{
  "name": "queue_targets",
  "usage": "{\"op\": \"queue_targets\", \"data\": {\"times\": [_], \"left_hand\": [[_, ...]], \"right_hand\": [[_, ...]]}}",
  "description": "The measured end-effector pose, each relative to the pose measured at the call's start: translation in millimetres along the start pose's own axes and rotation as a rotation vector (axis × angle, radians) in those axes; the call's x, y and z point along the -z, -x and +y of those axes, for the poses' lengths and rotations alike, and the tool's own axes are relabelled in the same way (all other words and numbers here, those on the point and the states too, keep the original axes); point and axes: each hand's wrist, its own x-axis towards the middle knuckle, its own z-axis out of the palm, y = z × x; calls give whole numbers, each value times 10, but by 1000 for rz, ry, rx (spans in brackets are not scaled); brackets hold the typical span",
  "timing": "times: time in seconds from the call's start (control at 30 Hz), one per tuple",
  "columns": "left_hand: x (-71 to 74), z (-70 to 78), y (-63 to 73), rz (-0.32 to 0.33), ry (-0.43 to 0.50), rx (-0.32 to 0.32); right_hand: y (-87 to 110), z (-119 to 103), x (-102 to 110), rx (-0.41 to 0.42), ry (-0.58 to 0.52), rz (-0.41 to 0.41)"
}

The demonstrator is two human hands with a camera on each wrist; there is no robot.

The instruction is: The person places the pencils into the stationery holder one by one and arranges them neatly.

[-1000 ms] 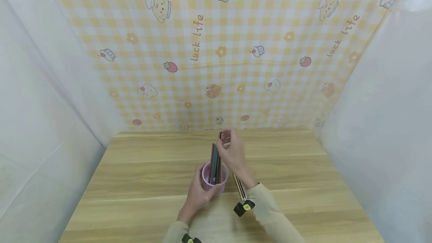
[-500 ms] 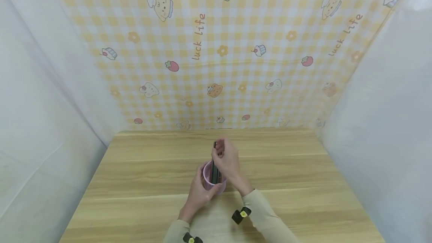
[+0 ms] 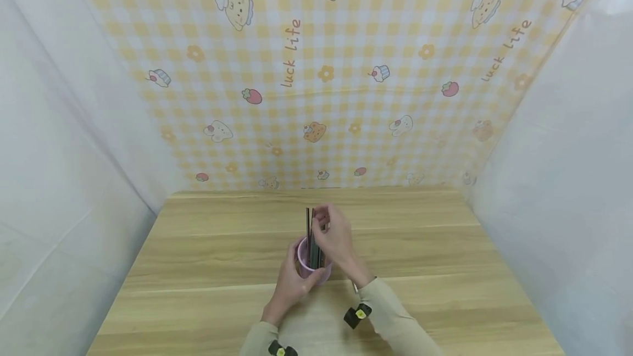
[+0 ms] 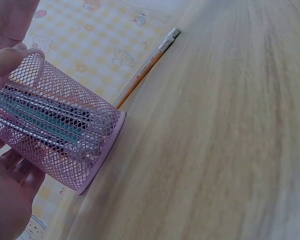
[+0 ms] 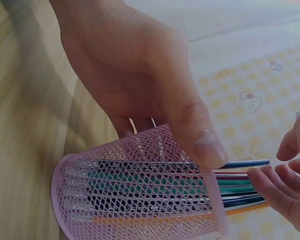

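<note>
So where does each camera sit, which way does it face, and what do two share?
Head: on the head, looking forward and down; the left hand, right hand and sleeves show.
Left wrist: worn there, facing the pink mesh cup side-on; the left hand grips it.
Right wrist: worn there, facing the cup and pencils; both hands show.
Both wrist views share the cup and checked backdrop.

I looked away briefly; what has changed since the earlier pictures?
The right hand has moved down and slightly left, toward the cup. The leftmost pencil in the cup now stands slightly apart, and less of the pencils beside it shows past the right sleeve. The left hand still holds the cup.
</note>
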Motion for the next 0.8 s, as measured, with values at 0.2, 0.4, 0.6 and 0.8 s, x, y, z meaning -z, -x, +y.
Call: {"op": "queue_targets", "data": {"times": [0.2, 0.4, 0.6, 0.8], "left_hand": [[29, 118, -1, -16, -13, 1], [27, 117, -4, -7, -4, 9], [23, 150, -9, 7, 2, 36], [-35, -69, -6, 19, -16, 20]], "right_hand": [[-36, 35, 93, -18, 17, 37], [-123, 98, 226, -61, 11, 69], [-190, 204, 329, -146, -1, 116], [-210, 365, 370, -199, 30, 122]]}}
